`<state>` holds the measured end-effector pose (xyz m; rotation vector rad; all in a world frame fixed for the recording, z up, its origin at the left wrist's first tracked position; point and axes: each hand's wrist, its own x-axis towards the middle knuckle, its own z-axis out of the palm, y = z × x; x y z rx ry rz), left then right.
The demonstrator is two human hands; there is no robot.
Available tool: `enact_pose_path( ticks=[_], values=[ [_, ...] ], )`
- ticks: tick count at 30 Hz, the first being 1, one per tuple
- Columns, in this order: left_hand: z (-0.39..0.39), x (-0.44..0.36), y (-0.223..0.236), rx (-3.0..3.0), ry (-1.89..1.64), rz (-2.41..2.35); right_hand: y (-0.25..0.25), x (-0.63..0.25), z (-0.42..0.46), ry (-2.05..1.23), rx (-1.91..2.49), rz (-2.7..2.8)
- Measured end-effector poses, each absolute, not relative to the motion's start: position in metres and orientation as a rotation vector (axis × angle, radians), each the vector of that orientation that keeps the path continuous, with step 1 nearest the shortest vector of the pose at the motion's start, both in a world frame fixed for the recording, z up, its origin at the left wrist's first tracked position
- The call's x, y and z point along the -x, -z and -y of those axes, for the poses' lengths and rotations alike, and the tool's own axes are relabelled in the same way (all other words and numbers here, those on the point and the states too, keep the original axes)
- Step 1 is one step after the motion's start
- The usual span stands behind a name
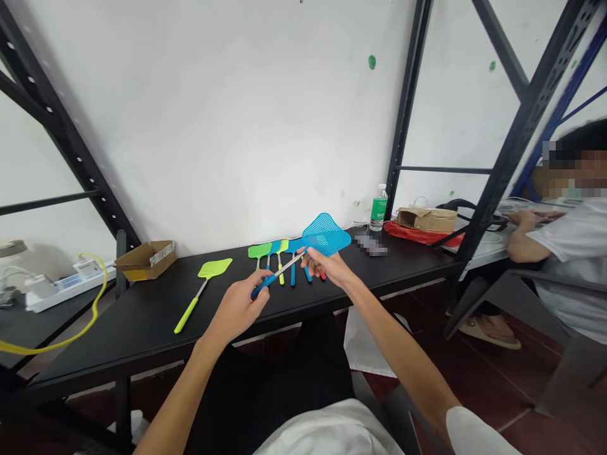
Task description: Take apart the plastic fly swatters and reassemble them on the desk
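Note:
I hold a blue fly swatter (326, 235) above the black table (142, 322) with both hands. My left hand (238, 308) is closed on its blue handle end. My right hand (327, 264) pinches the metal shaft just below the blue mesh head. Behind it, several swatters (279, 249) with green and blue heads lie side by side on the table. A single yellow-green swatter (203, 284) lies apart to the left.
A small cardboard box (146, 259) sits at the back left, a water bottle (378, 207) at the back right. Black shelf uprights (405, 107) frame the table. Another person (564, 253) sits at the right. A yellow cable (90, 309) hangs at the left.

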<state>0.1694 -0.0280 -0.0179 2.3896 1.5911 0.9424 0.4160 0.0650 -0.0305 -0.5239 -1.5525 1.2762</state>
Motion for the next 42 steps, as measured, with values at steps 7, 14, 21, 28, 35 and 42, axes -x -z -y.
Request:
enact_pose_path(
  ticks=[7,14,21,28,35,42],
  values=[
    [0.026,-0.175,0.023,-2.404,-0.992,-1.666,0.036,-0.399,-0.061,-1.174,0.560,1.567],
    [0.033,-0.179,0.017,-2.418,-0.949,-1.583,0.041,-0.392,-0.065,-0.944,0.557,1.600],
    [0.027,-0.179,0.016,-1.932,-0.903,-1.078,0.034,-0.392,-0.059,-0.940,0.439,1.585],
    [0.030,-0.176,0.013,-2.123,-0.952,-1.305,0.036,-0.394,-0.064,-0.944,0.467,1.536],
    [0.034,-0.173,0.012,-2.507,-0.967,-1.782,0.039,-0.397,-0.072,-0.987,0.572,1.415],
    [0.036,-0.166,0.004,-2.541,-0.891,-1.687,0.033,-0.411,-0.076,-0.994,0.615,1.351]
  ],
)
